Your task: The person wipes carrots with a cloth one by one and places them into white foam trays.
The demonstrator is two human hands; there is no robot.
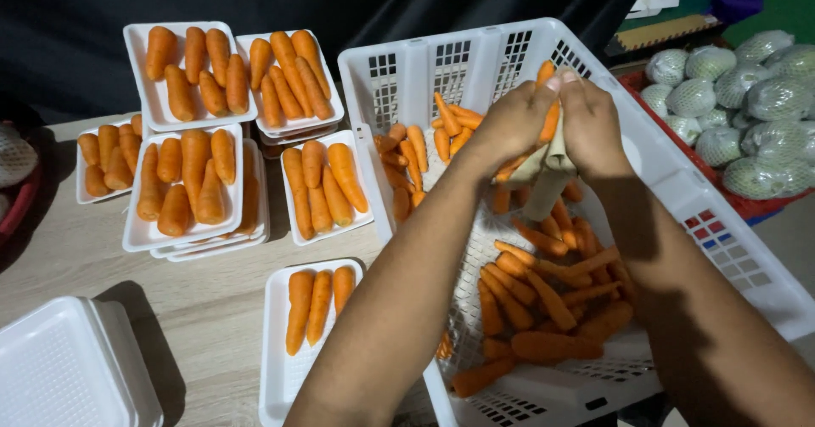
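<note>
White crate (679, 181); both hands' grip on carrot (548, 121)

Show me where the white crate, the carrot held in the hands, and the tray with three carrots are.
white crate (475, 49): head view, on its far perforated wall.
carrot (550, 121): head view, on the orange part between the two hands.
tray with three carrots (284, 372): head view, on its bare white bottom.

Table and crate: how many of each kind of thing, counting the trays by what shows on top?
Carrot-filled tray tops: 7, one mostly hidden
Empty tray stack: 1
White crate: 1
Carrot held by left hand and right hand: 1
Total: 10
</note>
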